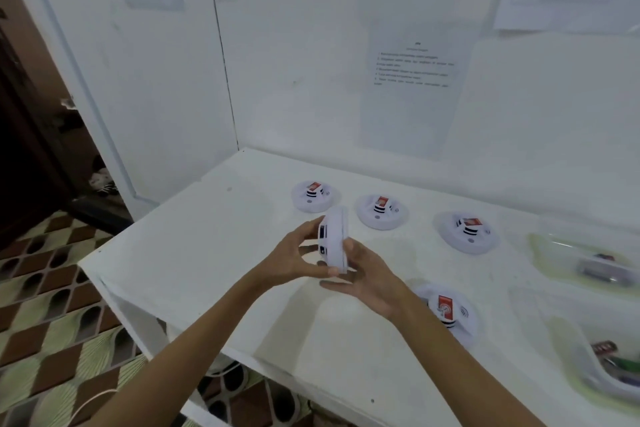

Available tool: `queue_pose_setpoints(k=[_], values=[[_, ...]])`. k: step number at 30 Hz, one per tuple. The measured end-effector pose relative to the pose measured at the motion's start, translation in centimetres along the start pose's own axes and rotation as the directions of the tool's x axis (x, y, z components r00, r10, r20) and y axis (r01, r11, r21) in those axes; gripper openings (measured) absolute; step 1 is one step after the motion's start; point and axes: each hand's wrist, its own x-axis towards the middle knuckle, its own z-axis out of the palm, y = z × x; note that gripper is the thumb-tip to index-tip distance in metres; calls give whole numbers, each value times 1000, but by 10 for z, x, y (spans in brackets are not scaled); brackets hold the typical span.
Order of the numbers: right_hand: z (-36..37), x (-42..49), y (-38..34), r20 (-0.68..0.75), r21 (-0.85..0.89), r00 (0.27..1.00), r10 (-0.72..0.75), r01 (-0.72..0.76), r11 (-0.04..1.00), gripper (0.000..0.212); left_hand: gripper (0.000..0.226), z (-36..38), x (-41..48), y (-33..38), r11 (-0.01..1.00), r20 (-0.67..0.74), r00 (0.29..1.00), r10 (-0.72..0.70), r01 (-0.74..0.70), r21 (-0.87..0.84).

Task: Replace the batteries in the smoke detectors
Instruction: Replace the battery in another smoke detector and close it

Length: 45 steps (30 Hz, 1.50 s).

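- A makeshift work corner, seemingly in a home: a white worktop (pixel 207 253) set into a corner of white walls.
- Printed sheets (pixel 412 90) stuck on the wall.
- Smoke detectors (pixel 381 211) laid out on the worktop.
- Patterned floor (pixel 52 305); shoes (pixel 102 180) by a dark doorway.

The round white plastic smoke detector (pixel 335 236), held above the white matt-painted table (pixel 194 253), looks smooth and faintly glossy. At the table's right edge a clear plastic tray (pixel 554 253) shines. Behind the table, a white paper sheet (pixel 412 97) looks matt.
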Motion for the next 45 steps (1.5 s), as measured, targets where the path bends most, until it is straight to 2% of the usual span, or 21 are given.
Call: queue_pose_setpoints(k=[3,5,7,11,13,15,17,19,21,24,29,34,37,39,41,45], values=[[-4,-2,-9,-86,-58,996,-34,29,998,79,96,-3,6,8,978,10,994,106,-106,177],[-8,-2,-11,-125,-115,989,-75,60,992,80,105,-4,9,11,967,-2,985,170,-167,191],[-11,0,-9,-166,-163,977,-130,103,981,83,103,-3,11,12,953,-7,975,223,-216,213],[-3,-3,-4,-285,-204,936,-208,153,967,89,106,-1,12,9,952,-27,972,235,-225,210],[3,-4,-5,-308,-356,891,-334,218,909,84,100,-1,11,9,957,-67,968,242,-227,179],[7,-7,-7,-256,-616,817,-516,274,739,80,97,-4,10,10,956,-104,958,266,-248,157],[5,-9,-10,-170,-824,729,-663,265,502,80,97,-7,9,11,955,-111,955,276,-260,141],[0,-9,-15,10,-927,673,-739,283,246,75,96,-10,8,15,953,-102,953,285,-270,140],[-5,-6,-21,181,-951,662,-727,307,44,69,93,-11,7,18,947,-82,950,302,-289,137],[-6,-2,-31,318,-939,654,-687,318,-133,70,92,-14,5,22,943,-57,949,309,-298,146],[-1,-1,-40,483,-875,633,-606,367,-315,66,96,-20,-1,21,948,-23,957,290,-283,147],[1,0,-38,582,-813,601,-548,450,-370,63,95,-24,-4,20,938,31,956,291,-291,186],[-2,1,-39,628,-776,609,-484,452,-439,63,89,-24,-6,18,944,102,962,253,-269,191],[-3,1,-39,628,-775,617,-474,445,-448,63,86,-24,-8,14,951,119,965,232,-251,181],[-2,1,-39,566,-824,632,-529,455,-338,65,86,-26,-9,13,957,96,972,216,-230,174],[-2,4,-42,279,-927,689,-669,376,0,71,94,-43,-10,12,955,57,974,220,-227,190]])
